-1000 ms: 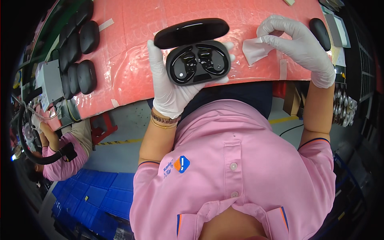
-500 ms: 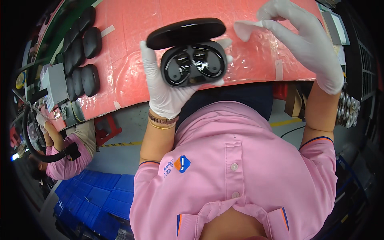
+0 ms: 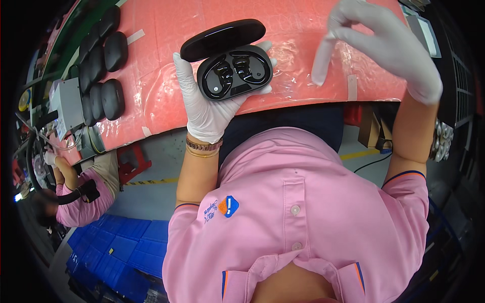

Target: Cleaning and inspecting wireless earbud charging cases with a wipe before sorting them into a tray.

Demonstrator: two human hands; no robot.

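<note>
1. A bench under pink bubbled plastic sheeting, taped in places, fills the upper middle, its near edge close to the wearer's body
2. At its left end, closed black cases sit grouped, with a grey box just beside them
3. Below lies grey floor with a yellow stripe, a red stool and blue panels; a co-worker in pink sits at far left
4. The hands are apart: the left hand, gloved, grips the open earbud case above the bench, lid raised, earbuds inside
5. The right hand, also gloved, pinches a white cloth, blurred
6. Against half a second ago, the open case sits farther left, and the cloth, which pointed leftward, now hangs toward the wearer, leaving a wider gap between them
</note>
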